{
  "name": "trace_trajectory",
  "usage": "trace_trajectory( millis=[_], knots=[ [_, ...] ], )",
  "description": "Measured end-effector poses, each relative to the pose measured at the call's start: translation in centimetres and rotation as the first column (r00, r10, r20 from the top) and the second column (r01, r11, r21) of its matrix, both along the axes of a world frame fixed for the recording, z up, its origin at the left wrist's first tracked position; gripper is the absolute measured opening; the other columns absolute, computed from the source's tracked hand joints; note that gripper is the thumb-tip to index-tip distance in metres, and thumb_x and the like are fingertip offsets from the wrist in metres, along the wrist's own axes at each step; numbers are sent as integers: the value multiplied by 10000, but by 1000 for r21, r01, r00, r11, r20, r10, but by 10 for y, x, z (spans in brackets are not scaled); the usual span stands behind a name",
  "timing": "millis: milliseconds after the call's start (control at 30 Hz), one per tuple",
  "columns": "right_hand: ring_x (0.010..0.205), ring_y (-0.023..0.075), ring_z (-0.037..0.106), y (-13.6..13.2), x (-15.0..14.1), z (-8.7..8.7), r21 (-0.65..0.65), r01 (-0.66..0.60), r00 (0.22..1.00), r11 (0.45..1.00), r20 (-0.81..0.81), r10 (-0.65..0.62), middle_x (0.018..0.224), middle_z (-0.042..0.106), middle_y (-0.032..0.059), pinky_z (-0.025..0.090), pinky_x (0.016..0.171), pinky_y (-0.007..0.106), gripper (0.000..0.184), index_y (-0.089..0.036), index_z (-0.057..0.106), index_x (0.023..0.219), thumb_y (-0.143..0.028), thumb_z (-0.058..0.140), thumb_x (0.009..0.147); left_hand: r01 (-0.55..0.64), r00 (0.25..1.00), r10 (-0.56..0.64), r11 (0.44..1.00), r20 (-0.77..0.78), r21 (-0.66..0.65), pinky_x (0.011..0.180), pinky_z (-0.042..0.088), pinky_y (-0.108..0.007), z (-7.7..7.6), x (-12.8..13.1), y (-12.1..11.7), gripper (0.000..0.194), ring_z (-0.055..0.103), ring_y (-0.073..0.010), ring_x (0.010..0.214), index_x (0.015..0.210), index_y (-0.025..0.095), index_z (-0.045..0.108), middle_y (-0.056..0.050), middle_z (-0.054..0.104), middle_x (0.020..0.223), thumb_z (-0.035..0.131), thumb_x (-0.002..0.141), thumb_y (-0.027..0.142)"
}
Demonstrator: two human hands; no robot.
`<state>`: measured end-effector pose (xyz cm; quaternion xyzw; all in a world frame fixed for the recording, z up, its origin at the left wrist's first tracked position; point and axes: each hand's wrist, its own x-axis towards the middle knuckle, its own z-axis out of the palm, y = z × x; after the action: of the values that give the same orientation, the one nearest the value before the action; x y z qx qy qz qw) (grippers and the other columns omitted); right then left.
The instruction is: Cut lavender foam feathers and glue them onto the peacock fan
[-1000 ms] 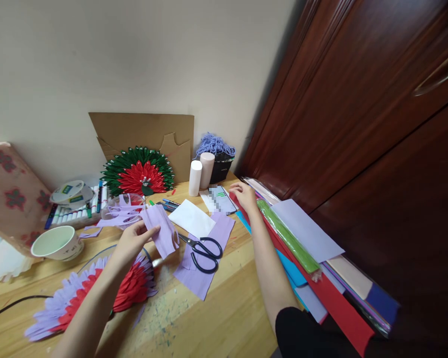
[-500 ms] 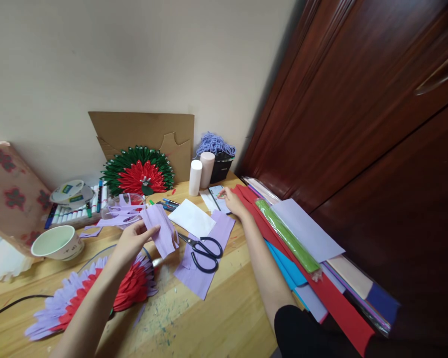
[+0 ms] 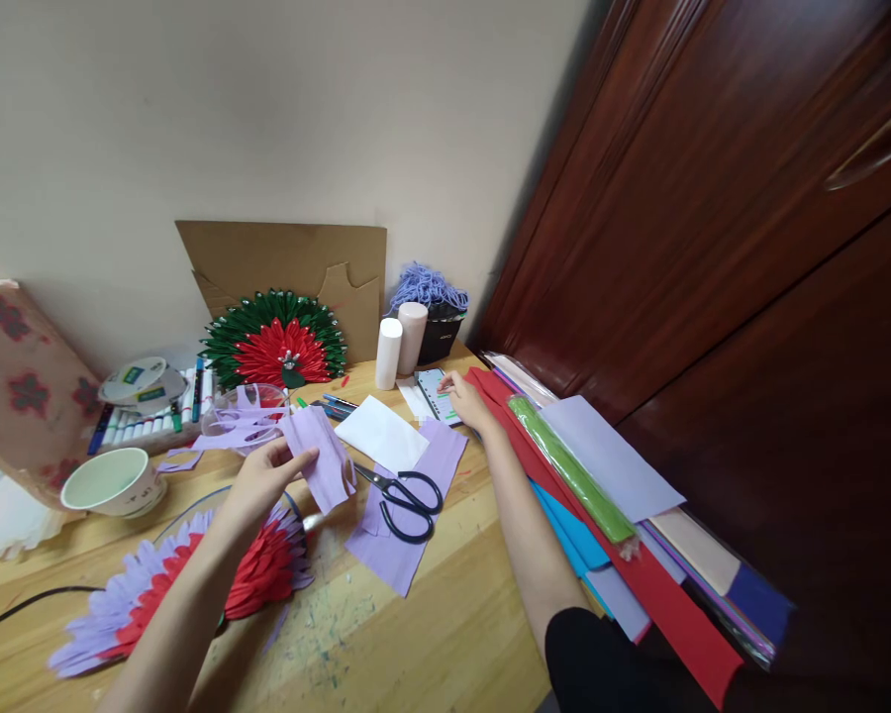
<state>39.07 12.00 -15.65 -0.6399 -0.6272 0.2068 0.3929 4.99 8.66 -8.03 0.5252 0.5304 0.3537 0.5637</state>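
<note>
Pinched between the thumb and fingers of my left hand is a folded stack of purple crepe paper, its lower edge cut into strips. My right hand reaches to a phone lying at the back of the table, fingers over its lit screen and holding nothing; whether they touch the glass I cannot tell. Between my hands, black-handled scissors rest on a purple crepe sheet. A white sheet lies just behind them. Below my left forearm is a red and purple paper-petal piece, partly hidden.
A pale bowl, markers and a clear bowl of purple scraps stand at left. Cardboard leans on the wall behind a green and red flower. Coloured papers line the cabinet side.
The phone's screen shows different content. My right fingers have drawn back slightly to the right over it. My left hand and the crepe paper stay put.
</note>
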Motion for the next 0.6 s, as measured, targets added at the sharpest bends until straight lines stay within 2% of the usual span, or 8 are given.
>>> trace_trajectory(
  millis=[200,333,467,600],
  knots=[
    [840,162,553,-3,2,1,-19,5,1000,1000,13,-5,888,574,58,429,750,313,238,-185,448,851,-51,333,692,10,1000,-10,1000,-20,12,686,495,-305,-2,-2,1,374,635,-225,757,746,156,649,-56,713,782,735,483,406],
    [877,173,539,-2,-2,-3,2,24,1000,1000,0,-24,892,570,64,419,786,332,298,-177,468,849,-20,343,629,34,999,-34,999,-23,15,698,485,-298,-5,-2,1,376,629,-218,772,772,149,647,-62,711,813,715,521,421],
    [912,166,538,1,-4,3,96,66,997,993,-42,-62,905,570,55,410,843,340,307,-181,478,846,-22,344,620,24,1000,-24,1000,-18,8,701,484,-312,-5,-2,2,382,626,-222,762,776,146,647,-64,711,806,725,504,402],
    [922,150,553,-1,2,24,251,161,983,954,-122,-134,956,563,62,415,860,331,230,-188,454,902,-91,345,724,0,1000,0,1000,-4,-4,717,487,-322,-5,-2,3,398,628,-230,783,777,147,651,-67,711,815,736,490,410]
  ],
)
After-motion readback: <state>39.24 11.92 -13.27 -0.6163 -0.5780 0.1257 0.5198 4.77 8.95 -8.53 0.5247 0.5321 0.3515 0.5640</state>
